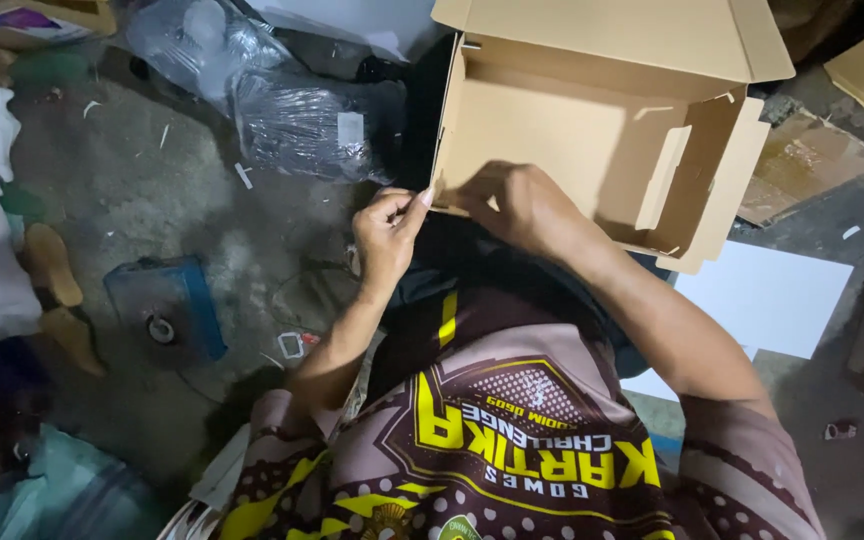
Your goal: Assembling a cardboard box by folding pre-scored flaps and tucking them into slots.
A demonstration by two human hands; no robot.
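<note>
An open brown cardboard box [592,130] rests in front of me, its lid flap raised at the top and its side flaps folded out on the right. My left hand [389,235] pinches the box's near left corner between thumb and fingertips. Beside it, my right hand [517,205] grips the near front edge of the same box, fingers curled over the rim. The inside of the box looks bare. My lap and patterned shirt fill the lower middle of the view.
Clear plastic bags [252,90] lie on the grey floor at upper left. A blue flat device [167,305] sits at left beside a pair of sandals [57,290]. White sheets [762,295] and cardboard pieces [802,160] lie at right.
</note>
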